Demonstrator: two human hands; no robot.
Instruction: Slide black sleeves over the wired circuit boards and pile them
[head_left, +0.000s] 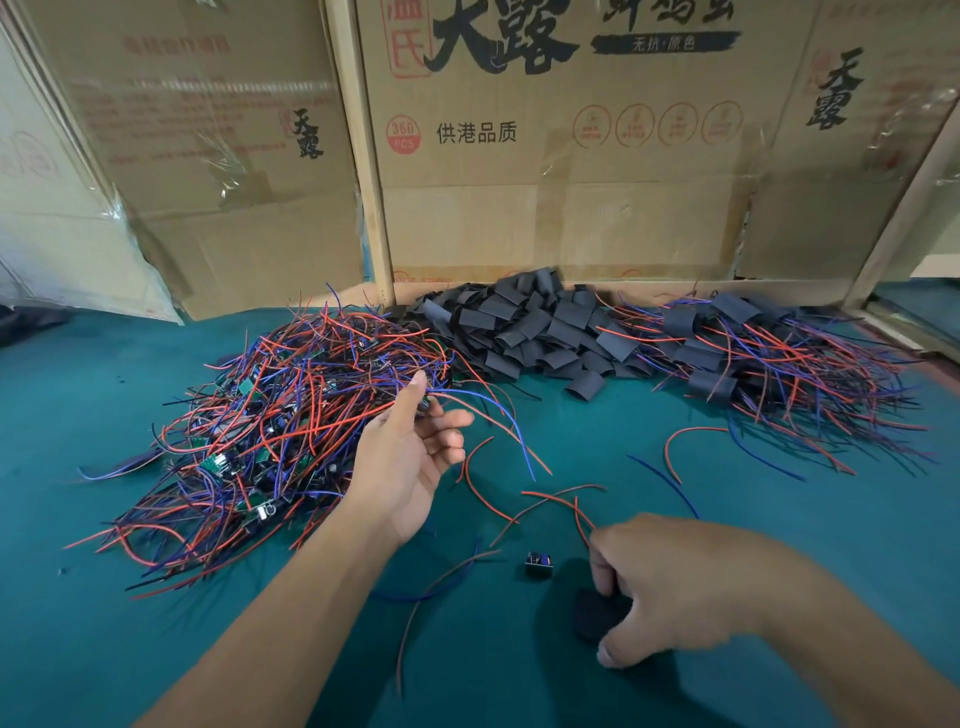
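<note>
A tangled heap of bare wired circuit boards (270, 415) with red and blue leads lies at the left. Loose black sleeves (535, 327) are heaped at the back centre. Sleeved boards (753, 353) form a pile at the right. My left hand (410, 457) reaches to the heap's right edge and pinches a small dark board with its fingertips, the other fingers spread. My right hand (670, 587), near the front, grips a black sleeve (597, 616) with red wires (566, 506) trailing from it. A small board (538, 564) lies loose just left of it.
The green table mat (156, 649) carries a few stray red and blue wires (675, 457) in the middle. Cardboard boxes (545, 156) wall off the back, with a wooden post (363, 156) between them.
</note>
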